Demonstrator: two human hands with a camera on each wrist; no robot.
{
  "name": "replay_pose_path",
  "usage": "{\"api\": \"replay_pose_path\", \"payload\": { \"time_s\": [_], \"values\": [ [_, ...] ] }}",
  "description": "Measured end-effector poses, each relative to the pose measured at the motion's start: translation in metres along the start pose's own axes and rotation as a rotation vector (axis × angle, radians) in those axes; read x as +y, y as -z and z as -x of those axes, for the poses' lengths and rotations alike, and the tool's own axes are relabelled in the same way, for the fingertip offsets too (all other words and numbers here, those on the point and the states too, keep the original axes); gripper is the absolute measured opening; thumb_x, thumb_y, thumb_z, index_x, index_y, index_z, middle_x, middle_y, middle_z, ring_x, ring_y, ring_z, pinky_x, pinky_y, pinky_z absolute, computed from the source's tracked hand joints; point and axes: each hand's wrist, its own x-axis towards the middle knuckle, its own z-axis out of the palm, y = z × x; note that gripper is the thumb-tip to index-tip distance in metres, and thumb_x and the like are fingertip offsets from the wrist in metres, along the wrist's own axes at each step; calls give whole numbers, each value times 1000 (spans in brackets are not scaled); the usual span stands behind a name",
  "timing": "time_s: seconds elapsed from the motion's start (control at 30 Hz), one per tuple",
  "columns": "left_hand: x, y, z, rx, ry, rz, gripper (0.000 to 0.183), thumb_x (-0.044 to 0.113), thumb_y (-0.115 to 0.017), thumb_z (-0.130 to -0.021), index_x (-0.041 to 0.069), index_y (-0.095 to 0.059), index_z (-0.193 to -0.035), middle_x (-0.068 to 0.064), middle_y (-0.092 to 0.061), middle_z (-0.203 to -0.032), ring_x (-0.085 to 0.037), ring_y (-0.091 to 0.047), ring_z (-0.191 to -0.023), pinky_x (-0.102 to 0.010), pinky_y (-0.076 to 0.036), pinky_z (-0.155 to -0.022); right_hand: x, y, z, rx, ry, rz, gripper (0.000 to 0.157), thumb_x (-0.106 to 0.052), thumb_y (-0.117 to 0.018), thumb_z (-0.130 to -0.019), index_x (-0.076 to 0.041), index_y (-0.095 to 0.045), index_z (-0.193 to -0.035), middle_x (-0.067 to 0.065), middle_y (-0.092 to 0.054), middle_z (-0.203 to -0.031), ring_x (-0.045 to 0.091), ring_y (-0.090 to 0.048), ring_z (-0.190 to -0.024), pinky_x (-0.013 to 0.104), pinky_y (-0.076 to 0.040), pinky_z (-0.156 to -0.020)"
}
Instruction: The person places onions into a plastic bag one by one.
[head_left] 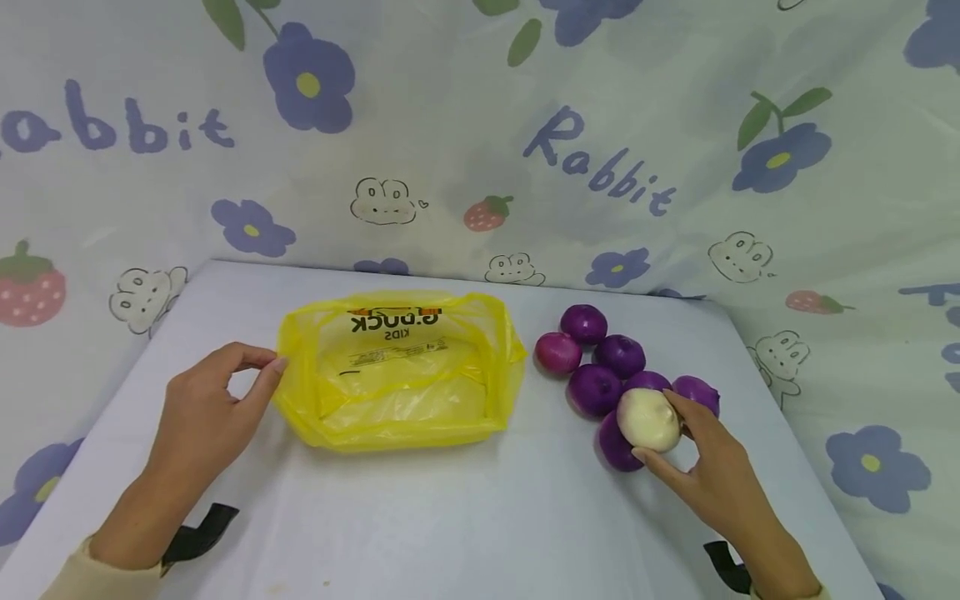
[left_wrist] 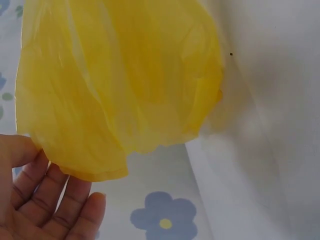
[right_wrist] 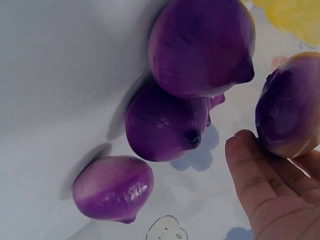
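My left hand [head_left: 206, 408] pinches the left rim of a yellow plastic bag [head_left: 296, 421] between thumb and fingers. The bag lies with its mouth spread wide, printed with dark lettering. In the left wrist view, the bag's thin side [left_wrist: 120, 85] hangs over the fingers. My right hand [head_left: 716, 467] grips an onion [head_left: 647, 421] by its sides, above the other onions. Its pale, whitish face shows in the head view, while the right wrist view shows a purple side [right_wrist: 287, 107]. Directly beneath it, a purple onion [head_left: 617, 443] is partly hidden.
Several more purple onions cluster right of the bag, among them a pinkish one [head_left: 558, 354] and a dark one [head_left: 595, 392]. They rest on a white-covered table [head_left: 450, 525]. Behind it hangs a patterned cloth [head_left: 450, 158] with flowers and rabbits.
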Motion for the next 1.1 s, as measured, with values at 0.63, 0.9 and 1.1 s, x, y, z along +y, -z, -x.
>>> {"api": "replay_pose_path", "payload": {
  "time_s": [0.63,0.9,1.1],
  "values": [
    [-3,-2,2,-13,-12,24,16,13,-77,-96,5,-71,-109,-17,-75,-108,-40,-66,-107,-1,-34,-72,-19,-3,-11,-58,-34,-63,87,-26,-95,-78,-1,-50,-148,14,-62,-135,32,-67,-114,1,-35,-95],
    [-2,-3,3,-4,-19,31,16,12,-78,-95,5,-71,-108,-17,-75,-107,-40,-66,-106,0,-34,-75,-29,-3,-20,-75,19,-43,87,-26,-95,-79,-4,-49,-150,9,-63,-135,23,-68,-109,34,-59,-88],
    [-1,-5,2,-11,-32,38,16,11,-78,-95,5,-71,-108,-16,-75,-107,-40,-67,-107,1,-33,-78,-39,-1,-34,-69,69,-61,86,-22,-96,-76,-5,-51,-148,4,-65,-131,16,-66,-106,15,-51,-91]
  ]
}}
